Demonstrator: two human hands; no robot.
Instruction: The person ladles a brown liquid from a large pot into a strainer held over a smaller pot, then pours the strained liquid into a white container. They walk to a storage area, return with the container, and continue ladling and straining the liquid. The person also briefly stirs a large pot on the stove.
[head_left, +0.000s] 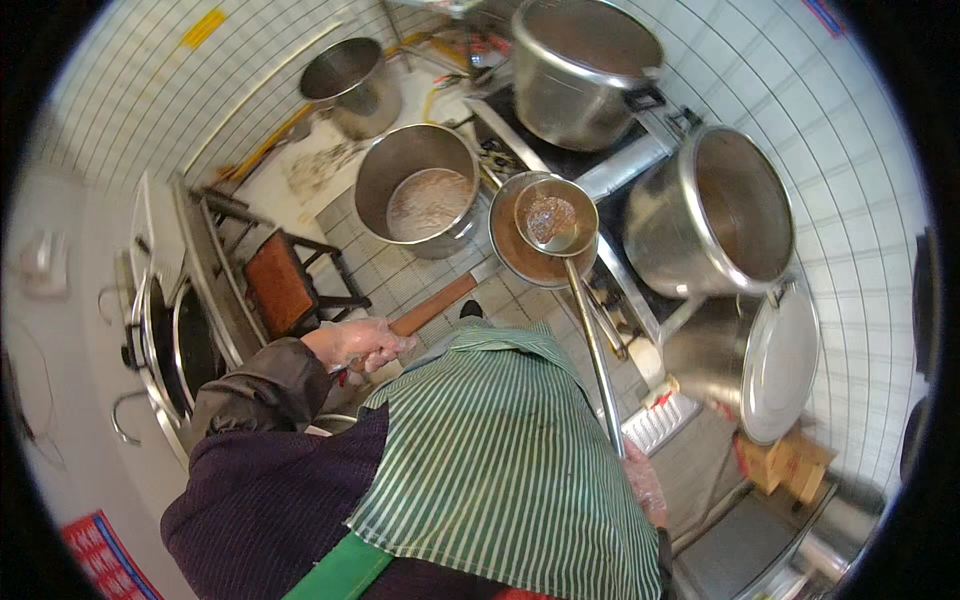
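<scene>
My left hand (364, 346), in a clear plastic glove, grips the wooden handle (435, 304) of a wide round pan or strainer (508, 244); I cannot tell which. Brown colour fills its inside. Over it is the steel bowl of a ladle (581, 225), holding bubbly brown liquid. My right hand (643, 480), also gloved, is closed around the lower end of the ladle's long metal handle, partly hidden by the striped apron (502, 450). Just left of the round vessel, a deep steel pot (379, 191) stands on the tiled floor with pale, cloudy liquid inside.
Large steel pots (559, 112) (660, 247) stand on the stove frame (630, 289) to the right. Nearer is another pot with a lid (780, 367), above cardboard boxes (787, 461). A further steel pot (367, 109) is at the back left, and a brown-topped stool (277, 289) is at left.
</scene>
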